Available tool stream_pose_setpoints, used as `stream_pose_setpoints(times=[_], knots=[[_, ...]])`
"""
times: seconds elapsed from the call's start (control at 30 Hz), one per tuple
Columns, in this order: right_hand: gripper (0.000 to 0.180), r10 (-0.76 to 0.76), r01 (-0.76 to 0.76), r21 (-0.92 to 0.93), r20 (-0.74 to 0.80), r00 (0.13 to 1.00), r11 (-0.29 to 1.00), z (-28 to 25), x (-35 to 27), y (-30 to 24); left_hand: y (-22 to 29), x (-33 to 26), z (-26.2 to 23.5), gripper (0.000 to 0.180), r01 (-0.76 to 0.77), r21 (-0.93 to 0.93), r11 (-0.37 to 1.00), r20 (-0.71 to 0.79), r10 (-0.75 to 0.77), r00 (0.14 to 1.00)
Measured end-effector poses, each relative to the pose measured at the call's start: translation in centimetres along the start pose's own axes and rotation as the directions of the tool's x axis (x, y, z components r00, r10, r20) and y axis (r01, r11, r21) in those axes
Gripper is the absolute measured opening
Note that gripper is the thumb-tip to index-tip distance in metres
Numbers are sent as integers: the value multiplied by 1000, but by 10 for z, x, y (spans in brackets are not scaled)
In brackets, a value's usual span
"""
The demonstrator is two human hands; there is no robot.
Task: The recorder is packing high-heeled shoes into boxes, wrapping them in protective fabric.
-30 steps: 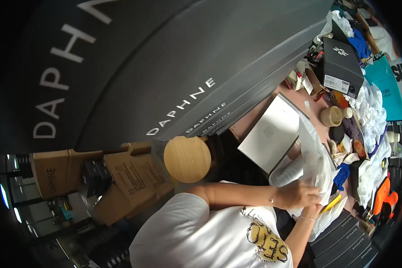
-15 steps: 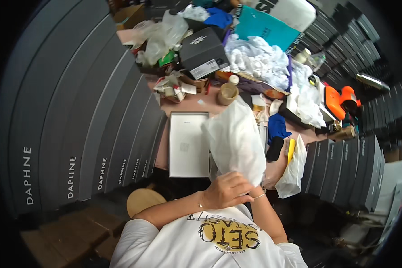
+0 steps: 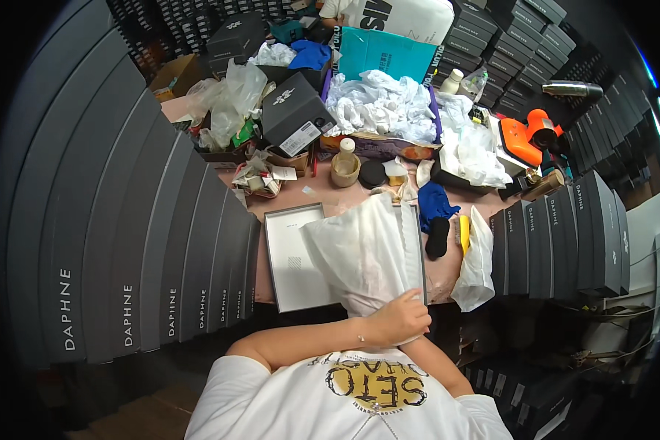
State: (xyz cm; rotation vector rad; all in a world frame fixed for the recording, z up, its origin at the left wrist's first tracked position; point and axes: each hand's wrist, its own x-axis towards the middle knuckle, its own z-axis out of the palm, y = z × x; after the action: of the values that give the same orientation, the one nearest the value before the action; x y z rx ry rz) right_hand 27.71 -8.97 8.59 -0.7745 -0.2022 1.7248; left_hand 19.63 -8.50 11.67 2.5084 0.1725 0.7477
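A thin, translucent white bag (image 3: 367,249) spreads across the middle of the table, its far end away from me. My left hand (image 3: 400,319) is closed on the bag's near edge, fingers pointing right. My right forearm (image 3: 438,367) passes under the left hand toward the bag's opening. The right hand seems to be inside the bag, where a faint pinkish shape shows through; its fingers are hidden. Left of the bag lies a shallow grey-edged box part (image 3: 293,257) with a white inside, partly covered. Another grey-edged box part (image 3: 421,253) shows under the bag's right side.
Tall stacks of dark shoe boxes (image 3: 95,242) flank the left, with more (image 3: 557,235) at right. Behind stand a jar (image 3: 345,169), a dark shoe box (image 3: 293,114) and crumpled white paper (image 3: 381,106). A yellow-handled brush (image 3: 464,233), blue cloth (image 3: 436,205) and white bag (image 3: 477,268) lie right.
The white bag has come down and fanned out over the box parts. My left hand has shifted slightly right along its near edge. The view has tilted upward.
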Motion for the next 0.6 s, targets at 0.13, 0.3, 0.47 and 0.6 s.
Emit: stream_pose_setpoints(times=[0.13,0.3,0.47,0.6], knots=[[35,-109,109,-9,-59,992,994,-8,-7,-19,-11,-29,-33,82,274,-22,962,-495,-248,833],[38,-177,175,-47,-40,983,984,-2,14,-26,-21,-72,3,57,577,-808,120,301,-758,579],[41,-268,264,-60,-71,961,963,-11,10,-41,-17,-79,8,36,832,-529,168,629,-581,517],[43,-426,403,-313,-5,905,860,-1,2,-44,-47,-95,-19,73,698,-528,484,441,-546,712]])
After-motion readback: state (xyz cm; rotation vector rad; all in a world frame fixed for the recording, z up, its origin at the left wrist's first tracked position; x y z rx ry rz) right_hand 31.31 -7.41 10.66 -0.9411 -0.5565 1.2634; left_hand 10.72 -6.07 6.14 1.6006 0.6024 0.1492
